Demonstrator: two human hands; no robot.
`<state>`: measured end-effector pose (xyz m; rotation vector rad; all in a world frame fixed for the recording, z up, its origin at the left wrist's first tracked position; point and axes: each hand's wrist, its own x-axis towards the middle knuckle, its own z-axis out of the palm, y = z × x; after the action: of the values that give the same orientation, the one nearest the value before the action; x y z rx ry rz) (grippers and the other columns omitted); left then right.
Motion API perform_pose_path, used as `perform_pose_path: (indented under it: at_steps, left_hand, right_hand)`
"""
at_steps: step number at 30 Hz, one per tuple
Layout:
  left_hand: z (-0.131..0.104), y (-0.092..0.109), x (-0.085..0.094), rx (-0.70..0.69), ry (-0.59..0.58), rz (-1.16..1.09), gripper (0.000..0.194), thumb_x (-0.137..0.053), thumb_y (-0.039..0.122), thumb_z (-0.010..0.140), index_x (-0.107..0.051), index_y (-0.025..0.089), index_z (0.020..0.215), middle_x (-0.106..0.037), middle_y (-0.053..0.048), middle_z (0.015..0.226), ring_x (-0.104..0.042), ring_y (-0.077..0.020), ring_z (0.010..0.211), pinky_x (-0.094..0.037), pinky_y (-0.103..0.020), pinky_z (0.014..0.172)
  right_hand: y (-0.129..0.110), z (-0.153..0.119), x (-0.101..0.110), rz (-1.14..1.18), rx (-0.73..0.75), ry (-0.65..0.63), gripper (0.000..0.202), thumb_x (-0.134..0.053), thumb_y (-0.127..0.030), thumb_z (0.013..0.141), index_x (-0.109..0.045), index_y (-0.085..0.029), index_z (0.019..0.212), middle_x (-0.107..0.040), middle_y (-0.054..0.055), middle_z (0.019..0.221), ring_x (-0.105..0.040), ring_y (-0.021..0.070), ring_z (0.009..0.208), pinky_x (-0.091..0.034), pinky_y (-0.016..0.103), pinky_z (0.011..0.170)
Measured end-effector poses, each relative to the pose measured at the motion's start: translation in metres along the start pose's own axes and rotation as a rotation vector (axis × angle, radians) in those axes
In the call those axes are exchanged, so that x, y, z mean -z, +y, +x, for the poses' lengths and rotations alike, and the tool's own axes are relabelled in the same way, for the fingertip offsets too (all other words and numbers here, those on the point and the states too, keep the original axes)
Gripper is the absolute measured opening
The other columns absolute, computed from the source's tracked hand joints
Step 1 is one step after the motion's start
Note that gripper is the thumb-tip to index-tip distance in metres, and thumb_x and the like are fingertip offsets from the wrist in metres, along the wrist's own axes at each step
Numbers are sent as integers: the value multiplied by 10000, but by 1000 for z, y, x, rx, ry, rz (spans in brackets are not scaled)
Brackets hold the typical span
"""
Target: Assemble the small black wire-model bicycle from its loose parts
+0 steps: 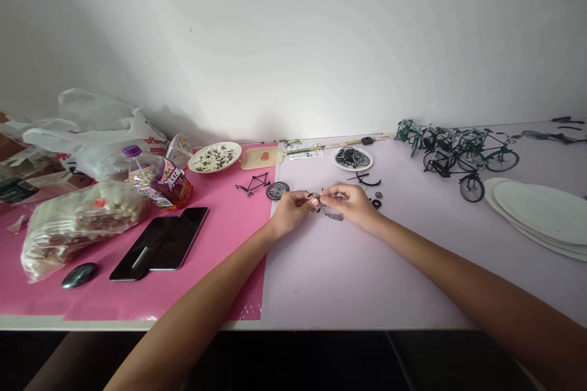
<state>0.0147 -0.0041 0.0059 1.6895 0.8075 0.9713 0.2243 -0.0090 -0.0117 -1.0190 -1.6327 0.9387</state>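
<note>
My left hand point(293, 211) and my right hand point(349, 203) meet above the lilac part of the table. Both pinch small grey and dark model bicycle parts point(332, 215) between their fingertips; the fingers hide most of these. Left of my hands lie a black miniature bicycle frame point(254, 183) and spoked toy wheels point(276, 190). Behind my right hand is a curved black piece point(368, 181), likely a mudguard. Small round black parts point(376, 203) rest beside that hand.
Assembled miniature bicycles point(463, 153) stand at the right, near stacked white plates point(545, 211). At the back are a plate of wheels point(352, 159) and a plate of small pieces point(214, 157). A bottle point(158, 180), phones point(178, 238), a mouse point(79, 275) and plastic bags point(87, 214) occupy the left.
</note>
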Motion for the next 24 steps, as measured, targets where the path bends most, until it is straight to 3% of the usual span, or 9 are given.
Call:
perform_pose_path:
  at_steps: [6, 12, 19, 24]
  left_hand:
    - [-3, 8, -1, 17, -8, 12, 538, -724, 647, 830, -665, 128, 703, -640, -44, 693, -561, -144, 683, -469, -277, 691]
    - [-6, 15, -3, 117, 24, 61, 427, -728, 543, 830, -708, 122, 759, -545, 7, 681, -404, -100, 608, -289, -250, 567]
    - [-4, 16, -4, 192, 51, 111, 356, -700, 470, 796, -717, 116, 763, -554, 9, 661, -416, -111, 627, -299, -256, 600]
    - [-3, 18, -4, 218, 62, 83, 274, -687, 392, 764, -735, 123, 748, -630, -1, 692, -480, -124, 654, -359, -257, 641]
  right_hand:
    - [3, 2, 2, 23, -27, -26, 342, -803, -532, 818, -780, -201, 902, -740, 68, 927, -653, 200, 779, -537, 327, 663]
    - [3, 4, 3, 16, -14, -2, 375, -809, -552, 798, -776, -193, 903, -726, 53, 871, -641, 196, 780, -526, 314, 681]
    - [-1, 3, -1, -15, -26, 8, 399, -859, -568, 739, -770, -194, 846, -653, 23, 735, -576, 176, 696, -458, 311, 617]
    - [-5, 2, 0, -72, 58, 0, 340, -752, -550, 873, -752, -210, 876, -706, 61, 908, -653, 214, 832, -500, 320, 666]
